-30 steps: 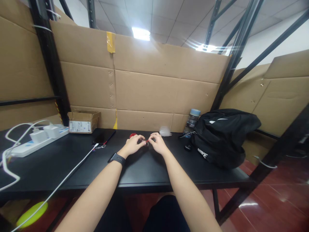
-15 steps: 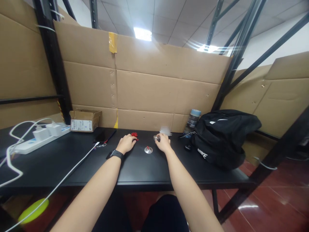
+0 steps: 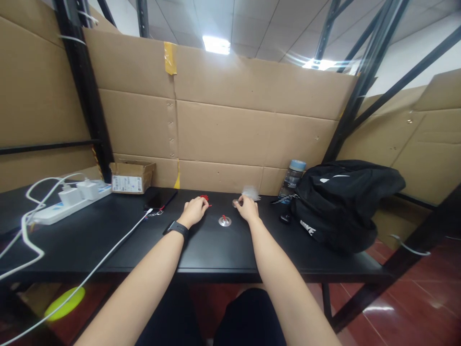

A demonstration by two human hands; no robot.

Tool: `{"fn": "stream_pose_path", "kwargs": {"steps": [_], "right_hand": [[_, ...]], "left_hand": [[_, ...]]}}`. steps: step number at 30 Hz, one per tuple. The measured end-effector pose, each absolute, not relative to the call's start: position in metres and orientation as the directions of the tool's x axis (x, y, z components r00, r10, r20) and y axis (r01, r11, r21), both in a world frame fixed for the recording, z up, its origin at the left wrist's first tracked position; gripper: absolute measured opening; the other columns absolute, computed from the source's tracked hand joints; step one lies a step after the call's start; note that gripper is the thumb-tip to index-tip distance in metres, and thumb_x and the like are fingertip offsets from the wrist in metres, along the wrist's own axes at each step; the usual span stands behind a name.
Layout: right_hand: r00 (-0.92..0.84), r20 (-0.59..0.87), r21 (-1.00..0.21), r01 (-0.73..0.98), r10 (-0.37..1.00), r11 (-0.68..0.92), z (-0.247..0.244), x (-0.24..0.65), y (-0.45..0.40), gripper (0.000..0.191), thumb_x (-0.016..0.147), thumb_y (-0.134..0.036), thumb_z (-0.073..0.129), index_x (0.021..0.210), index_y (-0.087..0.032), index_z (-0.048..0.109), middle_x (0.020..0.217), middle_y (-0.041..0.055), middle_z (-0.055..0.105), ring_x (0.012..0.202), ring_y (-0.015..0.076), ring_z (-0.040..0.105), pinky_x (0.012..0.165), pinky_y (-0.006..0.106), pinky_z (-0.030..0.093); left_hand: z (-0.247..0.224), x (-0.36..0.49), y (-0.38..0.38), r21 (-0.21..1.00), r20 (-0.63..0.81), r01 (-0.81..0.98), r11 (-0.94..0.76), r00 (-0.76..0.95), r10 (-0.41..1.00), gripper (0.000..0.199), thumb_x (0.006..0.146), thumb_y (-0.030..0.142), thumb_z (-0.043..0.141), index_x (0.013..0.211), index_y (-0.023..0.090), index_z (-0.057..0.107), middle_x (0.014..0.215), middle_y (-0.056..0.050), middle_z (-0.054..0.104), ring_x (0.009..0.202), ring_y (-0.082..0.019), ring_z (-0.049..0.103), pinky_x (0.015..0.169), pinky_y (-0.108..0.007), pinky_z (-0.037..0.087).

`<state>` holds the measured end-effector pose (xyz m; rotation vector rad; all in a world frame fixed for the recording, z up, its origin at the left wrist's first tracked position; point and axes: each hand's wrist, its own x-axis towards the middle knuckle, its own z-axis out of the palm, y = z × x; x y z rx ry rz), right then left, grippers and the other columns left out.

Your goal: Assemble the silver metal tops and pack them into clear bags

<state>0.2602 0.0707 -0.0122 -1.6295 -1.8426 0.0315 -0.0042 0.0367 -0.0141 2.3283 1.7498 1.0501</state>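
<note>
Moved apart: left hand point(image 3: 193, 212), at one red bundle point(image 3: 204, 197), grip unclear | right hand point(image 3: 248, 209), pinching disc point(image 3: 235, 203) | second disc point(image 3: 225, 222) between

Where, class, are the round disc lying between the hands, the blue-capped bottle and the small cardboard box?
Round disc point(image 3: 225, 223): head view, on its shiny face, near the red piece.
Blue-capped bottle point(image 3: 292, 180): head view, on its clear body.
Cardboard box point(image 3: 127, 184): head view, on its white label.

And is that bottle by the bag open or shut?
Shut, it seems: the blue cap sits on top of the bottle. How tightly it is closed, I cannot tell.
</note>
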Motion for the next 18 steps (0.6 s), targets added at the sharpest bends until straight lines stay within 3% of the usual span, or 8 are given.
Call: {"fn": "stream_pose_path", "kwargs": {"steps": [6,14,18], "right_hand": [[0.06,0.496,-0.58,0.766,0.866,0.279,-0.017,0.266,0.075,0.025,0.078,-0.039,0.074,0.093,-0.021,0.064,0.091,0.0053,0.074,0.086,0.0201,0.068,0.077,0.029,0.046],[0.142,0.478,-0.613,0.76,0.867,0.213,-0.002,0.269,0.06,0.024,0.064,-0.035,0.076,0.081,-0.023,0.065,0.081,0.0043,0.073,0.078,0.0214,0.067,0.071,0.03,0.048],[0.08,0.52,-0.698,0.614,0.85,0.369,0.005,0.258,0.048,0.028,0.063,-0.036,0.076,0.085,-0.023,0.065,0.09,0.0025,0.074,0.075,0.0191,0.067,0.07,0.029,0.05]], "left_hand": [[-0.007,0.003,0.034,0.538,0.537,0.715,-0.447,0.118,0.835,0.014,0.093,0.033,0.058,0.093,0.025,0.069,0.098,-0.002,0.077,0.094,-0.019,0.071,0.084,-0.028,0.05],[-0.006,0.004,0.031,0.593,0.546,0.614,-0.521,0.169,0.82,0.01,0.078,0.033,0.076,0.086,0.026,0.075,0.088,0.001,0.078,0.086,-0.02,0.072,0.083,-0.03,0.05],[0.0,0.006,0.027,0.592,0.552,0.627,-0.507,0.143,0.822,0.011,0.085,0.034,0.069,0.089,0.028,0.078,0.093,0.001,0.079,0.09,-0.021,0.071,0.086,-0.032,0.049]]}}
